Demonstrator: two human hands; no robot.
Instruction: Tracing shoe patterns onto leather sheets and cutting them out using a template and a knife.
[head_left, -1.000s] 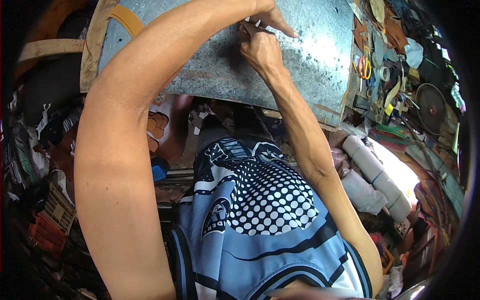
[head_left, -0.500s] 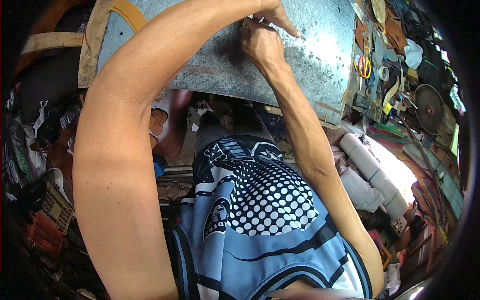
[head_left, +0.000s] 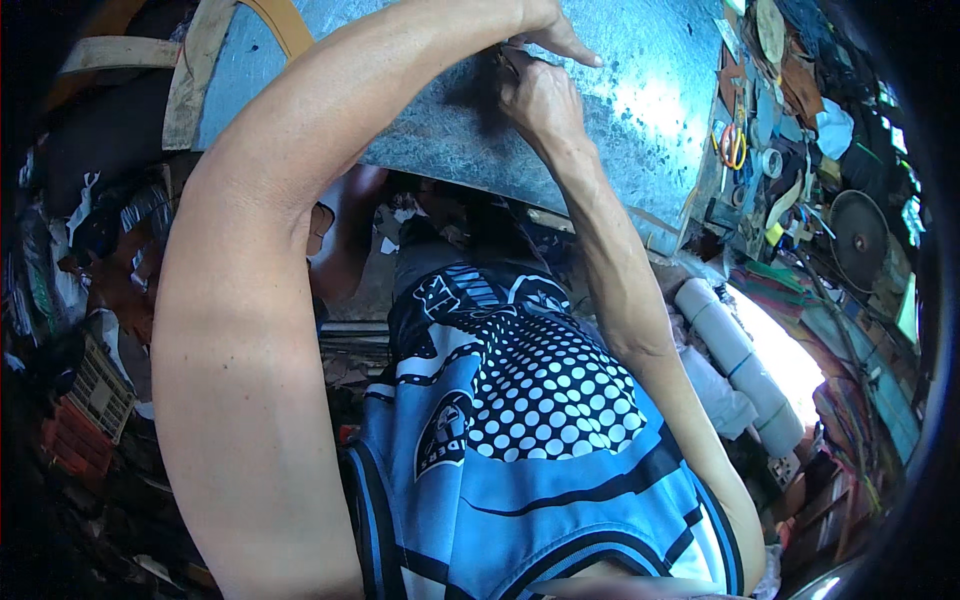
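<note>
At the top edge my left hand (head_left: 552, 30) reaches over a grey metal-topped work table (head_left: 630, 130). One of its fingers points out to the right over the metal; the upper part of this hand is cut off by the picture edge. Just below it, my right hand (head_left: 545, 95) is closed, its fingertips pinched together close to the left hand. Something small and dark shows at those fingertips, too hidden to name. A curved tan strip (head_left: 283, 25) lies on the table's left side, partly behind my left forearm.
Orange-handled scissors (head_left: 734, 147), a tape roll (head_left: 771, 162) and scraps line the table's right side. Farther right stand a round fan (head_left: 858, 232) and a wrapped white roll (head_left: 740, 365). Crates (head_left: 100, 390) sit at the lower left. A pale wooden edge (head_left: 200, 80) borders the table's left.
The view has shifted slightly, so the table sits a little higher and farther right. My right hand has drawn slightly down and away from my left hand, which keeps its pose.
</note>
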